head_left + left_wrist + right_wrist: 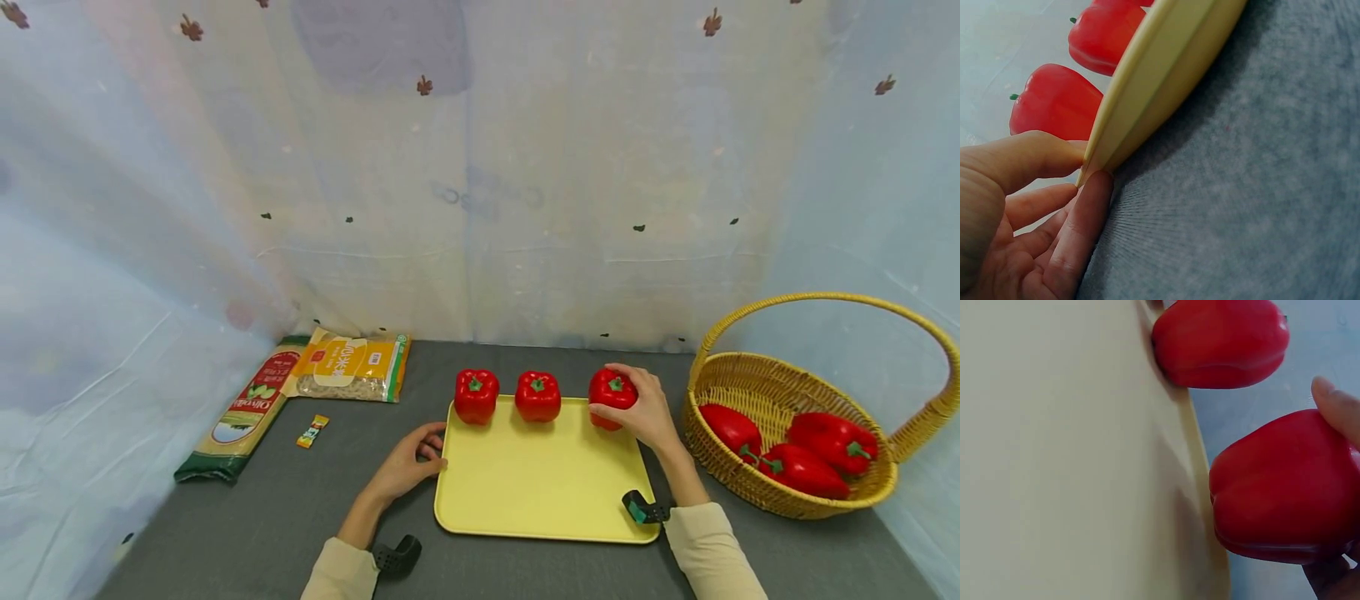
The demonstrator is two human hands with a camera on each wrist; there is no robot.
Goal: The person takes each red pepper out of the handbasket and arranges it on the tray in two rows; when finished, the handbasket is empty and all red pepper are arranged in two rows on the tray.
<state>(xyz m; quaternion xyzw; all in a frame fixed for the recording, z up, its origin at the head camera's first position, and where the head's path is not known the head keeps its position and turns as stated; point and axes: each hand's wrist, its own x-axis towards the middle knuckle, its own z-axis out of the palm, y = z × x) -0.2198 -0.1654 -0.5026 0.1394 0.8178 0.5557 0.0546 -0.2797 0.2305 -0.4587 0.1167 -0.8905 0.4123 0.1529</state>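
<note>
A yellow tray (543, 483) lies on the grey table, its left rim pinched between the thumb and fingers of my left hand (408, 467). Three red bell peppers line its far edge: a left pepper (476, 397), a middle pepper (537, 397) and a right pepper (609, 392). My right hand (647, 414) grips the right pepper from its right side, thumb in front and fingers behind. In the right wrist view this held pepper (1282, 487) overlaps the tray's rim, its shadow falling on the tray. Green stems point up on all three.
At the right stands a wicker basket (738, 483) with a tall handle, holding three red peppers (806, 471). On the left lie a green-ended noodle pack (251, 408), a bag of grain (348, 367) and a small orange packet (312, 431). A pale curtain (525, 250) hangs behind the table.
</note>
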